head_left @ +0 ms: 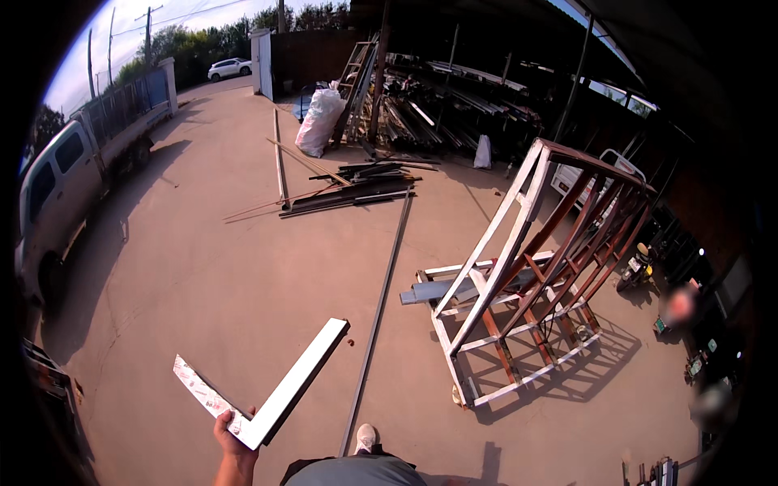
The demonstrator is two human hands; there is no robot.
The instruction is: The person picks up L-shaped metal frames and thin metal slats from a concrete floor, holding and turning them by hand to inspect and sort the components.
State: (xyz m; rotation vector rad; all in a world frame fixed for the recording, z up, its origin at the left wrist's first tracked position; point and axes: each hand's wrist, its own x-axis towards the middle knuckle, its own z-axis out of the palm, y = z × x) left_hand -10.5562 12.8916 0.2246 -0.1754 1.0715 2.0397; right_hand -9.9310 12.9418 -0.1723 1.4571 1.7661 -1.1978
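Observation:
My left hand [232,435] grips an L-shaped white metal frame piece [298,379] near its corner, with the fingers wrapped round it. One arm of the piece points up and to the right and has a dark side edge. Its shorter arm slants up to the left and bears reddish markings on a pale film. The piece is held up in front of me over the concrete. My right hand does not show. A long thin metal bar [379,312] lies on the ground just right of the piece, running away from my shoe [365,438].
To the right stands a large welded frame [480,397] of white and rust-red bars, with grey profiles [438,292] across its base. Dark metal lengths [348,194] lie piled ahead, near a white sack [321,121]. A truck [61,182] is parked at the left.

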